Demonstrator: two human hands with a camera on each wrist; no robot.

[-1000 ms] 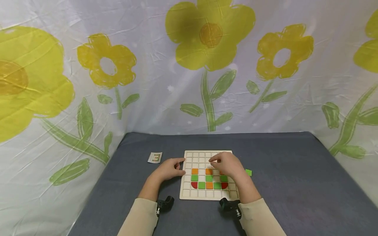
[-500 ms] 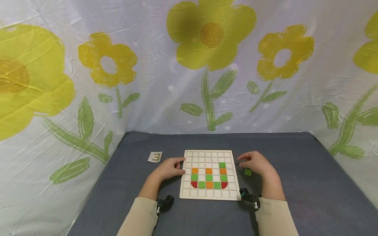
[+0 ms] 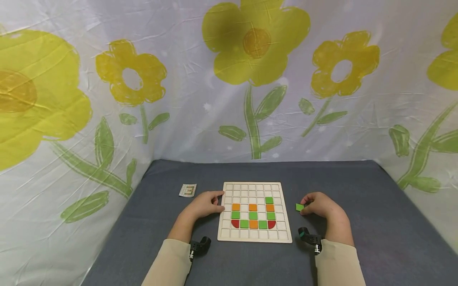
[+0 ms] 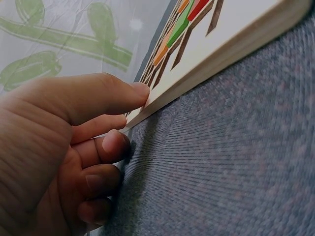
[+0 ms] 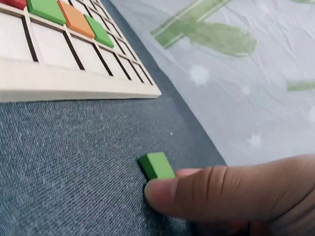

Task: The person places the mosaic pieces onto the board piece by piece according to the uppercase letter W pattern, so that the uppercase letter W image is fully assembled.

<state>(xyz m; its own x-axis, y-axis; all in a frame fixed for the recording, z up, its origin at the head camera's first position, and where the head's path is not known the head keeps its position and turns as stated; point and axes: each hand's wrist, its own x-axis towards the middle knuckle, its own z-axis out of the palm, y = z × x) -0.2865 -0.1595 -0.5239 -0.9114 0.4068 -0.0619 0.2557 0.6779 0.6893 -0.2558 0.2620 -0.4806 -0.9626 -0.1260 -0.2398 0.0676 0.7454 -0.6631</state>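
Note:
A pale wooden grid board [image 3: 229,236] lies on the table, with green, orange and red tiles set in its lower and middle squares. My left hand [image 3: 202,204] rests its thumb and index finger against the board's left edge, the other fingers curled below. Right of the board, my right hand [image 3: 323,206] pinches a green square tile [image 3: 299,207] between thumb and fingers. In the right wrist view the thumb presses on the near end of this green tile [image 5: 158,165], low over the cloth; whether it touches the cloth I cannot tell.
A small card [image 3: 187,190] printed with a coloured grid pattern lies left of the board. Dark grey cloth [image 3: 358,190] covers the table. Behind it hangs a pale curtain [image 3: 193,131] with yellow flowers.
My right hand has moved right, off the board, and grips the green tile lying beside it. A green tile in the board's upper right, earlier behind the hand, now shows. The left hand stays put.

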